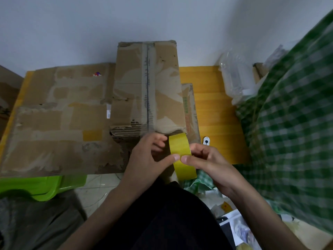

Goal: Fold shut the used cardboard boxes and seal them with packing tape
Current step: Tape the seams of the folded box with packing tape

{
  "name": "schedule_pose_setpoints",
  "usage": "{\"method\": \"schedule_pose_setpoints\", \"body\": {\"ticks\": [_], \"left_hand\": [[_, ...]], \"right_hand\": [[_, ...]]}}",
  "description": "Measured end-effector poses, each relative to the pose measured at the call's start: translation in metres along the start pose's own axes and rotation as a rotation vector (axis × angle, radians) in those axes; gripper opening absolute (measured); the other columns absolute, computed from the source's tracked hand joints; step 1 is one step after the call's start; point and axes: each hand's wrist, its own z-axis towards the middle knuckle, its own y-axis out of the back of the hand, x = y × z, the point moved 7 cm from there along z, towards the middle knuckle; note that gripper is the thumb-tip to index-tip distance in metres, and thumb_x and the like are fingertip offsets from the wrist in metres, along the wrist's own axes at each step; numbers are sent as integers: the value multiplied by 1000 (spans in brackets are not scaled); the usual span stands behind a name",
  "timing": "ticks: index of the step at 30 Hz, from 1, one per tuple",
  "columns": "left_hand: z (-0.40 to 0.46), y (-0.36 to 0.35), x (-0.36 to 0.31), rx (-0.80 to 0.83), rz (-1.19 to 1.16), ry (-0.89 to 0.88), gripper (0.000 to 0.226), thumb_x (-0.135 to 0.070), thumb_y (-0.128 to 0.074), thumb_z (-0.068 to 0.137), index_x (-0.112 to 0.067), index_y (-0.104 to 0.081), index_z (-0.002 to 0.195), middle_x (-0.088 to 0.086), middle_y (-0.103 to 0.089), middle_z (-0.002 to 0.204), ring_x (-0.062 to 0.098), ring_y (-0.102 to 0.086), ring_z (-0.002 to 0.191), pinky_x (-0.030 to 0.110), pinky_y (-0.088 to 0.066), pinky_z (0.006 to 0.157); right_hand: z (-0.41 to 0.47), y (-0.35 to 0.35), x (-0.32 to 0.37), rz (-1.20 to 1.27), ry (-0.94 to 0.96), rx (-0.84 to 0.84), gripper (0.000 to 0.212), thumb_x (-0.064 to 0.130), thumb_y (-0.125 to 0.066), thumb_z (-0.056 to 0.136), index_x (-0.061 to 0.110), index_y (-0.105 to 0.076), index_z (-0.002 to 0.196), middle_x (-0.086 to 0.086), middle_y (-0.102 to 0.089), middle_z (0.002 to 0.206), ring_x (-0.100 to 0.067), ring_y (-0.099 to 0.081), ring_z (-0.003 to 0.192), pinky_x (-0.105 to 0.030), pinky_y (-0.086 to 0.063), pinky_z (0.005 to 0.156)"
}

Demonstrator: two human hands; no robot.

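Note:
A worn cardboard box (147, 87) with its top flaps folded shut stands in the middle on a larger flat carton (57, 120); an old tape seam runs down its top. Just in front of the box's near edge I hold a roll of yellow packing tape (181, 152). My left hand (147, 157) grips the roll from the left, thumb on its face. My right hand (205, 159) pinches the roll from the right, its thumb meeting the left thumb on the tape.
A yellow wooden surface (212, 105) lies under the boxes. A green checked cloth (288, 123) fills the right side, with clear plastic packaging (236, 78) behind it. A green plastic stool (41, 186) sits at lower left. A small white tag (206, 141) lies by the box.

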Motion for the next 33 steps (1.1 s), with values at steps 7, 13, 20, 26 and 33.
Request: {"method": "schedule_pose_setpoints", "body": {"ticks": [7,13,20,26,33], "left_hand": [[52,37,12,-21,456,-257,39,-32,-69,88,-21,-67,125,-8,-53,121,4,-46,113,26,-43,100],[65,30,40,92,618,-459,33,-23,-81,78,-13,-70,107,1,-59,103,16,-56,95,28,-52,83],[68,17,34,25,772,-556,40,-36,-81,72,-14,-54,92,3,-56,99,19,-55,88,32,-53,76],[64,15,33,-6,641,-647,28,-33,-76,87,-12,-59,87,2,-56,94,12,-48,86,22,-42,77],[72,35,-2,-29,397,-500,15,-29,-66,92,-14,-68,95,-6,-58,98,1,-49,89,18,-41,80]], "right_hand": [[-4,10,41,-77,100,-145,43,14,-71,90,14,-36,67,0,-25,69,-14,-30,66,-28,-23,61],[-1,13,57,-14,140,-135,38,13,-70,91,-9,-43,77,-13,-38,76,-24,-36,72,-35,-28,69],[10,10,73,-13,192,-126,35,14,-70,90,-15,-51,89,-14,-51,84,-23,-49,78,-37,-39,73],[12,8,79,-19,208,-154,27,10,-70,90,19,-59,67,-10,-48,77,-19,-49,72,-24,-42,61],[14,1,84,-93,308,-113,12,12,-73,90,2,-66,90,-14,-42,75,-19,-43,75,-23,-37,67]]}}
